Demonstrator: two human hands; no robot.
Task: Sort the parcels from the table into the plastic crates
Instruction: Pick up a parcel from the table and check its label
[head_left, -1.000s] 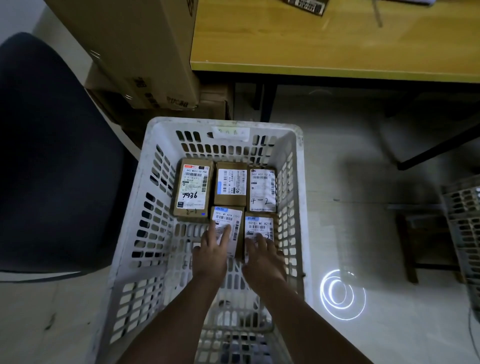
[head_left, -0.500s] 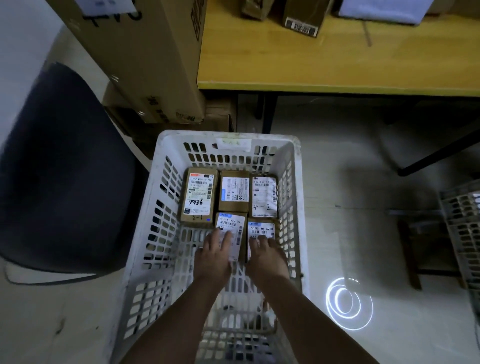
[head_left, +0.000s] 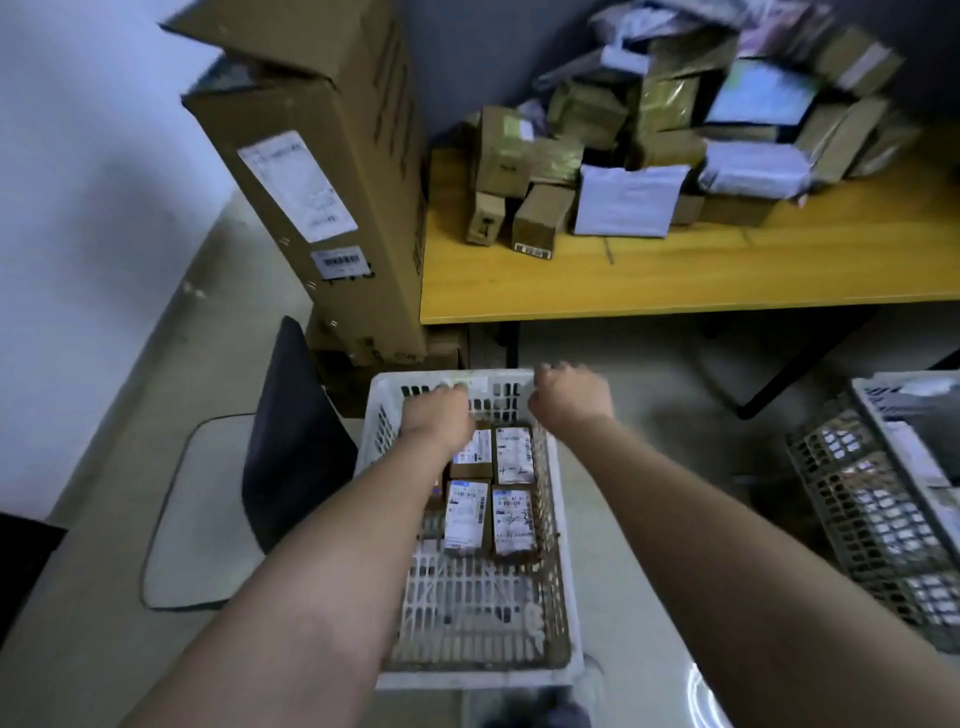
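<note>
Parcels (head_left: 491, 486), 4 visible label-up in tight rows inside white crate (head_left: 553, 670), presumably to save room; left hand (head_left: 435, 415) and right hand (head_left: 571, 392) both empty, loosely curled, raised above the far rim toward unsorted heap (head_left: 675, 130) on table (head_left: 675, 280).

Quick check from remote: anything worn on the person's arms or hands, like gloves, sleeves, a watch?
Nothing shows. The left hand and right hand are bare, with no gloves, rings or watch visible. Both forearms are uncovered down to the frame edge; no sleeve shows. The picture is slightly blurred.
</note>
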